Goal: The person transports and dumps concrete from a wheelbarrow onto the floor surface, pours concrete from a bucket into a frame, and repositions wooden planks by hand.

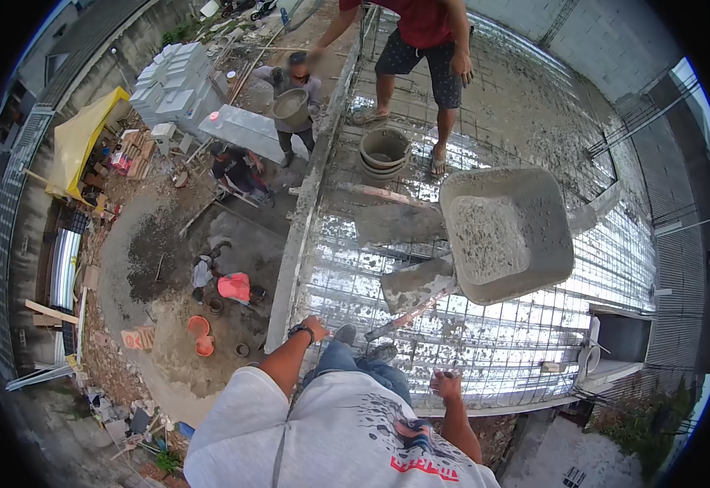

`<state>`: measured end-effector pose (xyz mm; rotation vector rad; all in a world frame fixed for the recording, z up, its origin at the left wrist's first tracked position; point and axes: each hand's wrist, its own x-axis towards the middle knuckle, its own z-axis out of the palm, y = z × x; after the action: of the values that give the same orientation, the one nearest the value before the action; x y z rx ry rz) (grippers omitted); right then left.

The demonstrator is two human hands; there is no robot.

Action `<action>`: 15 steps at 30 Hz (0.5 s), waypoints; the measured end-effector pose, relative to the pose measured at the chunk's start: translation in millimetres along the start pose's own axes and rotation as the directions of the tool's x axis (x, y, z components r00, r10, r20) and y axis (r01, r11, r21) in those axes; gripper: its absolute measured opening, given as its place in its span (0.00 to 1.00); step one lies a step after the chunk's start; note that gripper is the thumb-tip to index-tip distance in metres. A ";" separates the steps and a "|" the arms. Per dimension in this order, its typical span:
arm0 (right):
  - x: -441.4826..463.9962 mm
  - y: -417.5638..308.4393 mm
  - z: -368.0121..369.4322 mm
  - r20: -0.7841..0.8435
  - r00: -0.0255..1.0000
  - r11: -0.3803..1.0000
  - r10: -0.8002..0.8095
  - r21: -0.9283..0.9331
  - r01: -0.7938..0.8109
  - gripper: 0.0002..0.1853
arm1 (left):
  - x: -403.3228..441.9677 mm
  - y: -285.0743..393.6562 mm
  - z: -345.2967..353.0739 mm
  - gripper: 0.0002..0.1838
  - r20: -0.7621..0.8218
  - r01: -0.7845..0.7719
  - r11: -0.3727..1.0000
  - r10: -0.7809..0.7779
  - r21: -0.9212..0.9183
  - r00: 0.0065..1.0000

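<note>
We stand on a metal deck point(485, 354) laid with wire mesh, and the wheelbarrow point(505, 236) sits on it ahead of us, its tray smeared with wet grey mix. Its two handles point(391, 194) reach out to the left side of the tray, the nearer one ending close to our shoes point(344, 335). Our left hand point(316, 328), with a dark band at the wrist, is left of the wheelbarrow and nearer to us, by the deck edge; whether its fingers are open or closed, we cannot tell. Our right hand point(446, 385) is on the near side of the wheelbarrow, apart from it, fingers loosely bent and partly open, gripping nothing that we can see.

Just beyond the wheelbarrow, to its left, stand nested buckets point(384, 154) (the top one has grey residue inside). A co-worker in a red shirt point(420, 24) stands past the wheelbarrow on the mesh. Far left of the wheelbarrow, below the deck edge, another person point(299, 81) holds up a bucket point(291, 107), and a person in dark clothes point(237, 165) is nearby. Lower left of the wheelbarrow, down on the ground, a bright orange-red garment point(234, 286) marks a bent figure near orange containers point(199, 327).
</note>
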<state>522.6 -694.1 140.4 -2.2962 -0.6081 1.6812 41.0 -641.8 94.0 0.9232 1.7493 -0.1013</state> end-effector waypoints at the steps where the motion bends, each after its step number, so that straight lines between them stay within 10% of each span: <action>1: -0.3 4.6 -3.4 -0.022 1.000 1.000 -0.003 0.016 0.004 0.24 | 2.7 2.8 0.4 0.40 -0.010 -0.006 0.999 0.007 0.032 1.000; 15: -3.6 57.4 -97.4 -0.137 0.983 0.971 0.119 0.222 -0.087 0.17 | 40.7 107.2 42.8 0.37 0.036 -0.094 0.979 0.089 0.183 0.995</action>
<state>625.0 -741.2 150.1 -2.3027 -0.2648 1.5159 137.1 -567.0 81.8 1.1304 1.6898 -0.2186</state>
